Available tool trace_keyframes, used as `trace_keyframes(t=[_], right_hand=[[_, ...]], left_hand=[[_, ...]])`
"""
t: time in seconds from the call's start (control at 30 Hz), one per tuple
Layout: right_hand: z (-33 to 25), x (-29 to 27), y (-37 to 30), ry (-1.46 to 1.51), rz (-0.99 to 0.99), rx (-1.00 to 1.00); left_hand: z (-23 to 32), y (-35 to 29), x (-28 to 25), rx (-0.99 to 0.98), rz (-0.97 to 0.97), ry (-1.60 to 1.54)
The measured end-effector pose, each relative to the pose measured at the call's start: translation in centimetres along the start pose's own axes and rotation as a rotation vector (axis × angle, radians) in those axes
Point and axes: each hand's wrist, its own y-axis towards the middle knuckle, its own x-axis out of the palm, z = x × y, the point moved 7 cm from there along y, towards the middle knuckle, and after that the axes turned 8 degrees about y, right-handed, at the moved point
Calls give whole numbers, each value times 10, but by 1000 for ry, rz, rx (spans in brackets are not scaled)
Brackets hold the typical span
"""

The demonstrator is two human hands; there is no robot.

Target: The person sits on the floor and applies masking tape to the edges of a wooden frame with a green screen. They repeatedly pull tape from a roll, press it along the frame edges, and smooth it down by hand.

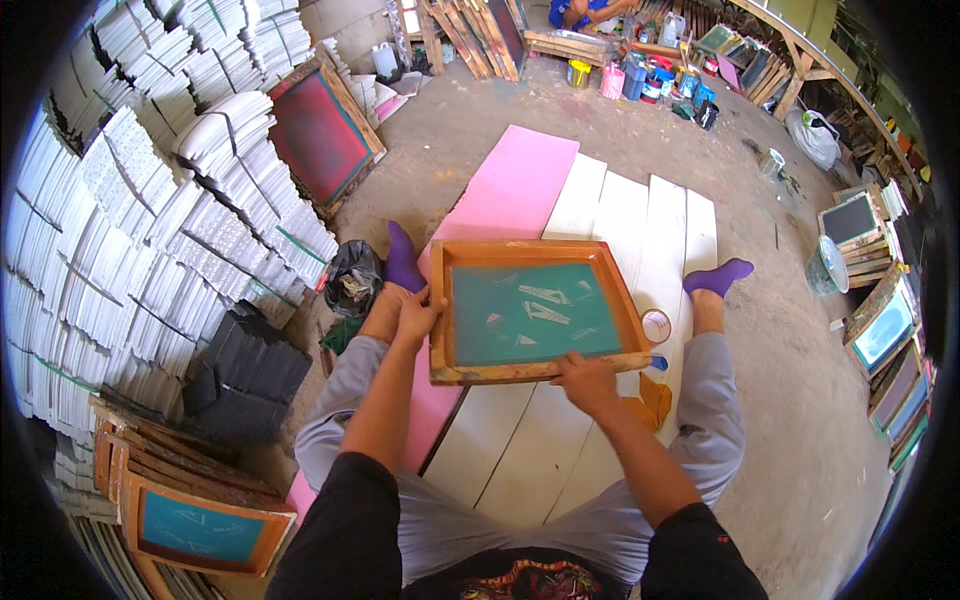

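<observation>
Between my legs I hold a screen-printing frame [450,376], a wooden rim around a green mesh with pale letter-like and triangular marks. My left hand [418,312] grips its left side, fingers wrapped over the wood. On the near edge, right of the middle, my right hand [585,382] is closed around the rim. Beneath the frame lie white boards [530,445] and a pink sheet [515,180]. Just right of the frame sits a roll of tape [656,325]. A blue-tipped thing [658,363] pokes out by the near right corner, beside an orange-brown cloth [652,402].
Tall stacks of white sheets [150,240] fill the left side. A black plastic bag [354,280] stands by my left foot. More wooden frames [200,520] lean at lower left and along the right. Paint cans [578,73] and bottles stand at the back, near another person [585,12].
</observation>
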Motion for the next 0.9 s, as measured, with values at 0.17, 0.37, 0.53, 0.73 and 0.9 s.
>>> trace_keyframes(t=[0.17, 0.37, 0.53, 0.73, 0.9], right_hand=[[-51, 55, -3, 10, 7, 70], [-36, 101, -38, 36, -90, 167], [-8, 93, -53, 63, -150, 263], [79, 32, -51, 144, 203, 434], [171, -28, -46, 28, 354, 721]], left_hand=[[-79, 6, -42, -99, 36, 197], [-66, -76, -9, 0, 104, 715], [-89, -80, -10, 189, 161, 604], [-77, -81, -10, 142, 140, 659], [-101, -80, -25, 67, 217, 645]])
